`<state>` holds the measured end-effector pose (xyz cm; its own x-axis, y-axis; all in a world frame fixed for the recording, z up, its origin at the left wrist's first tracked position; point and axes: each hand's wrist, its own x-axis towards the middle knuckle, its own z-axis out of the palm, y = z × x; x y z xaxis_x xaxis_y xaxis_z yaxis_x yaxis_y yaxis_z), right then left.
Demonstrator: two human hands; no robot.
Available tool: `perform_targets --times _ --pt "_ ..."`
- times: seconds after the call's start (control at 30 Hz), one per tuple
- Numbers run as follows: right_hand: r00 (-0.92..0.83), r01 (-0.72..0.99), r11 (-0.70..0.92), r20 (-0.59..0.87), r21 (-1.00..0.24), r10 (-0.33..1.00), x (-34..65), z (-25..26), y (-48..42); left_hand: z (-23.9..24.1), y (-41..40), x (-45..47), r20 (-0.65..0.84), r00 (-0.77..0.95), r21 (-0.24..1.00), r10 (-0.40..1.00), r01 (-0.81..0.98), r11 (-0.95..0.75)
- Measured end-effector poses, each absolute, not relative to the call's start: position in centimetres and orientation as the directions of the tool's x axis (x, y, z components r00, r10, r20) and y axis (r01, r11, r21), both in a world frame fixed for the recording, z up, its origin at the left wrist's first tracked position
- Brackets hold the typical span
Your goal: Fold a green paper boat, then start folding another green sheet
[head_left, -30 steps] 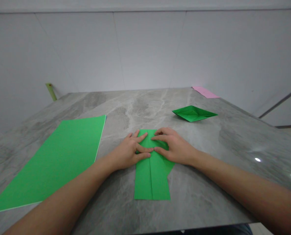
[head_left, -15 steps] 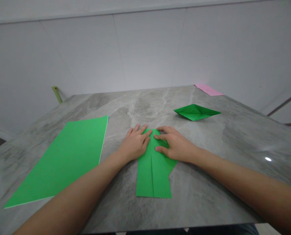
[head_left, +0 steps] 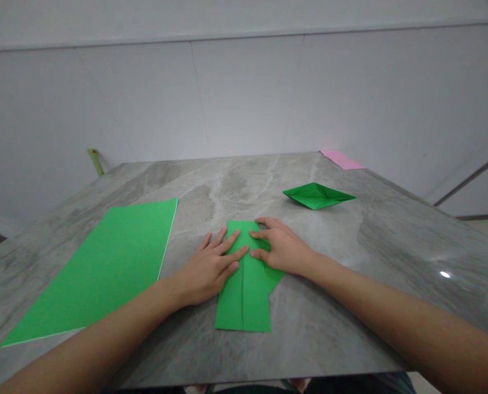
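Note:
A folded green paper [head_left: 244,298] lies lengthwise on the grey marble table [head_left: 329,306], with a centre seam running toward me. My left hand [head_left: 208,268] lies flat on its left half, fingers stretched out and pointing up and right. My right hand [head_left: 280,249] rests on the upper right part, fingers extended and pressing the paper near the seam. Both hands hide the paper's far end in part.
A stack of flat green sheets [head_left: 104,262] lies to the left. A folded green paper boat [head_left: 317,195] sits at the back right, and a pink sheet [head_left: 342,159] lies at the far right corner. A white wall stands behind the table.
My left hand has slid back toward me and left along the paper's left half. My right hand stays pressing near the top. The view has shifted slightly.

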<state>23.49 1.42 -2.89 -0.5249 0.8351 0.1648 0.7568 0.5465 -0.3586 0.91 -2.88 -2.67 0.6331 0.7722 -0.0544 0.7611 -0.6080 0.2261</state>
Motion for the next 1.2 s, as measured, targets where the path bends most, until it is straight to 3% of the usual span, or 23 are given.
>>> perform_targets --times 0.7,0.97,1.1,1.2 --pt "-0.531 0.758 0.550 0.157 -0.350 0.833 23.7 -2.8 1.6 -0.3 -10.0 -1.2 -0.133 0.797 0.285 0.589 0.599 -0.748" --pt "-0.527 0.742 0.554 0.182 -0.377 0.830 23.8 -3.3 1.8 3.1 -8.6 -0.6 -0.050 0.850 0.441 0.525 0.490 -0.752" --pt "-0.523 0.739 0.580 0.249 -0.343 0.815 23.9 -2.8 1.3 2.1 -3.3 3.0 0.212 0.646 0.379 0.733 0.638 -0.671" --pt "-0.426 0.864 0.468 0.225 -0.187 0.877 24.1 -1.9 0.7 -0.8 0.5 5.3 0.359 0.331 0.350 0.873 0.819 -0.455"
